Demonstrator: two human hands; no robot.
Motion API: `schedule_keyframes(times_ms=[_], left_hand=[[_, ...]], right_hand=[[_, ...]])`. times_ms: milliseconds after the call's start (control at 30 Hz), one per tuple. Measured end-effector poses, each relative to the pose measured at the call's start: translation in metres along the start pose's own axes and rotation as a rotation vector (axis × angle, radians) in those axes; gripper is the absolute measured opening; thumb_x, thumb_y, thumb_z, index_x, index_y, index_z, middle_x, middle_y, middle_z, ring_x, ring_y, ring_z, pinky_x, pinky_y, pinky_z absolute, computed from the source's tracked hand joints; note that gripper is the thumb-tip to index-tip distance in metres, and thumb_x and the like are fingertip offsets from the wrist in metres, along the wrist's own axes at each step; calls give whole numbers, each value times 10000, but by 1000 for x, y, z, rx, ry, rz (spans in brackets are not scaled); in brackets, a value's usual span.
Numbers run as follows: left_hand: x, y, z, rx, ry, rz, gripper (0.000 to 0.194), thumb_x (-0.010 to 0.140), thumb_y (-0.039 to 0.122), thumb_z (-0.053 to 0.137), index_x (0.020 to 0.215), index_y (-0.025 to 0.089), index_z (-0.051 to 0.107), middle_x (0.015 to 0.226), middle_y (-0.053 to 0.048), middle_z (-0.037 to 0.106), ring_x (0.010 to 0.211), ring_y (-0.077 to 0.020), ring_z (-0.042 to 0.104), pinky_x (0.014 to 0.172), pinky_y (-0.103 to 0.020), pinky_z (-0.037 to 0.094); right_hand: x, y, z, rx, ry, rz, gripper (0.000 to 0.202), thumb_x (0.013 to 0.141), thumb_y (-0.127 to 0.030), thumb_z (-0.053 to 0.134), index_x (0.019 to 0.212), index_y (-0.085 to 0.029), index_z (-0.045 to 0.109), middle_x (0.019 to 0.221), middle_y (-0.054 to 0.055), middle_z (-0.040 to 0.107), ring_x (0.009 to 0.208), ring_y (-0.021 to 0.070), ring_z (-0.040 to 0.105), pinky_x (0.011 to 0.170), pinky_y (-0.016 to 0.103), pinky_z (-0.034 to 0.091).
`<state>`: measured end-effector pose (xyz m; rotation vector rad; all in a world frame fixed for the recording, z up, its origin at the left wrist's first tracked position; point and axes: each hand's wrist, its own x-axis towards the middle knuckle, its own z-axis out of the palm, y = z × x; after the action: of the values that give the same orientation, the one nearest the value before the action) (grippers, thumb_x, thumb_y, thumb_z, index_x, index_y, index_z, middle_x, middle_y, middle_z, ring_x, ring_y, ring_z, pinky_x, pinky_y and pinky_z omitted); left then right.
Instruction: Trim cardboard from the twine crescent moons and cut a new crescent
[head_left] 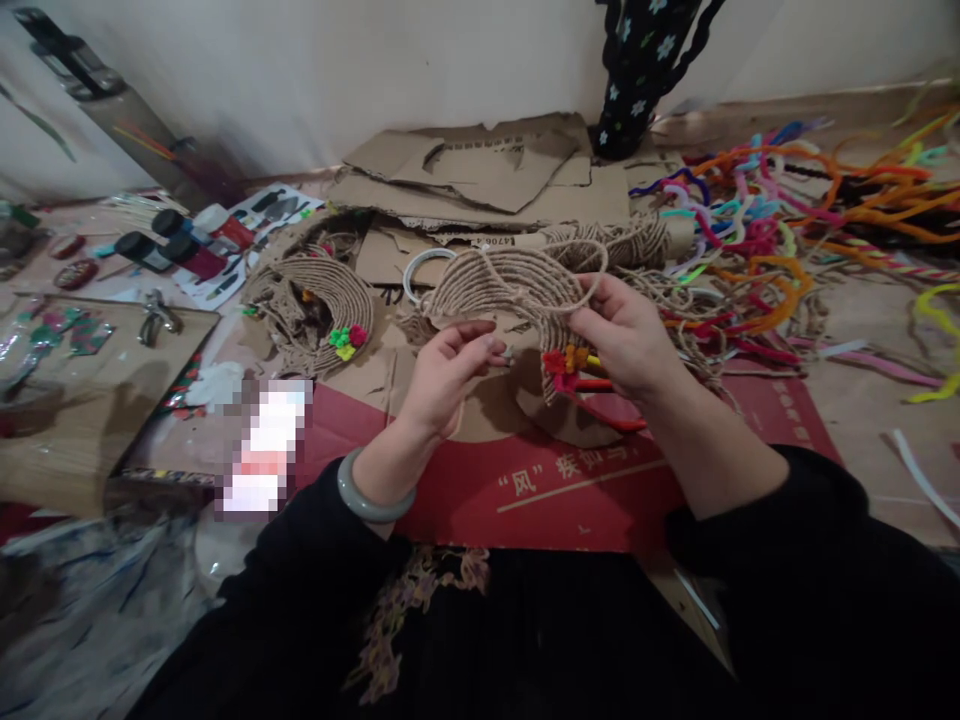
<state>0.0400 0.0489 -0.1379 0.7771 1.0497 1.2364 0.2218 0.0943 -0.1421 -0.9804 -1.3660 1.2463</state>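
Observation:
A curved craft piece covered in rows of jute twine (499, 280) is held up in the middle of the head view. Small red and orange flower-like ornaments (564, 365) sit near its lower end. My right hand (626, 335) grips its right side, thumb and fingers pinched where a loose loop of twine (596, 255) arches over. Just below the arc, my left hand (454, 370) has its fingers curled and thumb drawn toward them; a tiny greyish thing at the fingertips is too small to name. To the left lies another twine-covered ring (345, 295) with bright flowers.
Behind the piece lie torn cardboard sheets (465, 170) and a twine roll (607, 245). Colourful pipe cleaners (787, 210) spread at right, under a dark flowered vase-like object (641, 80). Paint jars (187, 250), pliers (157, 318) and a cardboard box (82, 400) are at left. Red printed cardboard (465, 490) lies in front.

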Motion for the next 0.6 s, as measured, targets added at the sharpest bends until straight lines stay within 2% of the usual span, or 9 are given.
schedule_keyframes(times_ms=[100,267,600], left_hand=[[2,3,-4,-57,93,74,408,606,419,887,833,167,660,692,11,718,588,-78,664,562,-183,479],[9,4,-12,-86,178,138,405,664,487,833,802,183,603,686,21,696,577,-78,648,516,-181,440],[12,9,-16,-31,214,219,293,749,347,815,736,186,570,638,37,674,537,-64,620,512,-171,444]], right_hand=[[3,0,-5,4,35,-20,285,727,-383,771,937,-252,630,968,7,742,949,203,687,940,415,541],[3,1,-6,-10,39,-38,285,727,-380,785,934,-254,635,918,1,724,951,213,690,928,428,554],[3,2,-7,8,5,-31,242,746,-324,758,943,-251,637,874,4,713,939,209,689,935,428,550]])
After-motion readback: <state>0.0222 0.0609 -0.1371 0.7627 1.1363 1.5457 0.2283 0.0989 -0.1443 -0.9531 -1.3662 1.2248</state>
